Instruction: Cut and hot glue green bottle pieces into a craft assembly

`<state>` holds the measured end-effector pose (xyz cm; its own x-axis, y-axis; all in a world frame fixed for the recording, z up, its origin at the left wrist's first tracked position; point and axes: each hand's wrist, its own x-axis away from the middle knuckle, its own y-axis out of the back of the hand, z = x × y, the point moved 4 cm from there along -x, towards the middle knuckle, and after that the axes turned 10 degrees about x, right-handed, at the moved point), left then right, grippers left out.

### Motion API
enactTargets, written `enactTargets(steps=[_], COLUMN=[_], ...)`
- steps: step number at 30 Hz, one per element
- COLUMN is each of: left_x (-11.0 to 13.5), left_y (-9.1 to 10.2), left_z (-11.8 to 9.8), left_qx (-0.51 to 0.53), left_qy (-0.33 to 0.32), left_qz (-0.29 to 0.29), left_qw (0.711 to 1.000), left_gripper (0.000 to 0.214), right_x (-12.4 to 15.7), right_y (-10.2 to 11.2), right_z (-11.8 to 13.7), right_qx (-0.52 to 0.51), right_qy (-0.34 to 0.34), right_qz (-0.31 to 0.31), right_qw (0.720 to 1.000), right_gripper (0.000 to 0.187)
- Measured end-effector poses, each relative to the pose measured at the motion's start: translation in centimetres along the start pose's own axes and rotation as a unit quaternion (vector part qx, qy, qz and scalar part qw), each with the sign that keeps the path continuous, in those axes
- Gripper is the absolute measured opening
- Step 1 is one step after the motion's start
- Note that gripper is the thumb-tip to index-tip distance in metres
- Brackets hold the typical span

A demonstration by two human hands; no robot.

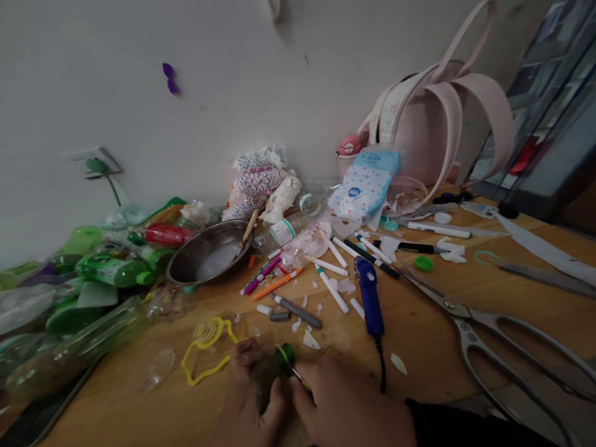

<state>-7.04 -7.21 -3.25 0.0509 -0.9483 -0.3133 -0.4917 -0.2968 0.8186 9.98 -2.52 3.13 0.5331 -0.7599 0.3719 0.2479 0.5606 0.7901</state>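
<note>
In the head view, the left hand is wrapping half-curled fingers round a blurred greenish piece, its dark green cap sitting between both hands at the near side of the table; the right hand, fingers tightly bent, is gripping what looks like a metal-tipped tool; that tip could be skidding off the curved cap into the left fingers if pressed too hard; the blue pouch is carrying print, the clear bottle is wearing a label; neither is reading clearly.
</note>
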Motion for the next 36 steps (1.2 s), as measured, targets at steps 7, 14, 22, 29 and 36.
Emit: enactTargets(steps=[7,14,22,29,36], left_x=[-0.1,0.2,0.3,0.4,0.2], left_y=[-0.1,-0.1,0.0,-0.2,-0.1], left_z=[0.2,-0.3,0.0,1.3,0.2], left_qx=[0.054,0.091,0.093,0.154,0.261], left_qy=[0.038,0.058,0.020,0.116,0.165], left_qz=[0.002,-0.023,0.007,-0.011,-0.089], left_qw=[0.998,0.994,0.995,0.981,0.947], left_gripper=[0.034,0.031,0.029,0.040,0.038], right_x=[0.1,0.2,-0.9,-0.7,-1.3], right_y=[0.0,0.5,-0.9,-1.4,-2.0], right_z=[0.7,0.7,-0.2,0.3,-0.9], right_qx=[0.053,0.064,0.075,0.099,0.021], right_qy=[-0.076,0.017,0.062,0.061,0.064], right_qz=[-0.015,-0.009,-0.110,-0.089,-0.029], right_qw=[0.996,0.998,0.989,0.989,0.997], right_gripper=[0.027,0.033,0.030,0.033,0.037])
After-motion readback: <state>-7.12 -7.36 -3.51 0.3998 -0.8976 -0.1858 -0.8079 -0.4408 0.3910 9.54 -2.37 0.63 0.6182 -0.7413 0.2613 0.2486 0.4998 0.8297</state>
